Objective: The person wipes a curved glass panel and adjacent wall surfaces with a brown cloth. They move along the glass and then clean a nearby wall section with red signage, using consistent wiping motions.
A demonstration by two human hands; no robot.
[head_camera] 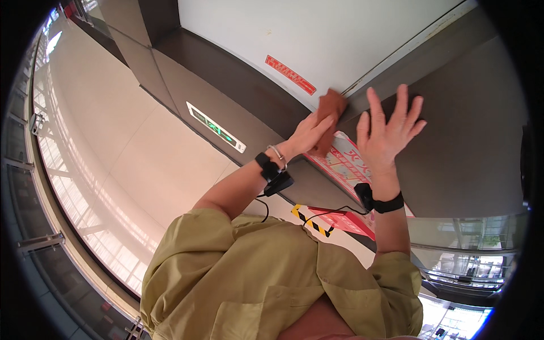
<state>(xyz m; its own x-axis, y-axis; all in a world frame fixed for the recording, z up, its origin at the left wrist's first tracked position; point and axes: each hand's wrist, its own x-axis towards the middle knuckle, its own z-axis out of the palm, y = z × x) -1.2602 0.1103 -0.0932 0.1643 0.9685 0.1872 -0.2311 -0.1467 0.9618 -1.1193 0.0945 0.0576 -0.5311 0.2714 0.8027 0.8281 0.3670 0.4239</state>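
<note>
My left hand (309,131) grips a folded reddish-brown cloth (330,123), blurred at its edges. The cloth lies over the lower corner of a white panel (272,25), where it meets the dark frame (238,76). To the right, my right hand (384,131) has its fingers spread and holds nothing. It is at a dark grey panel (459,140), with a shadow beside the fingertips; whether the palm presses on it I cannot tell. Below the cloth is a red-and-white poster (340,163) bearing writing, partly hidden by my right wrist.
A green exit sign (216,126) is set low in the wall. On the pale floor (127,140) stands a red box (344,221) beside yellow-and-black tape (312,221). A railing (40,242) with glass runs along the left. Thin black cables (335,209) hang from both wrist straps.
</note>
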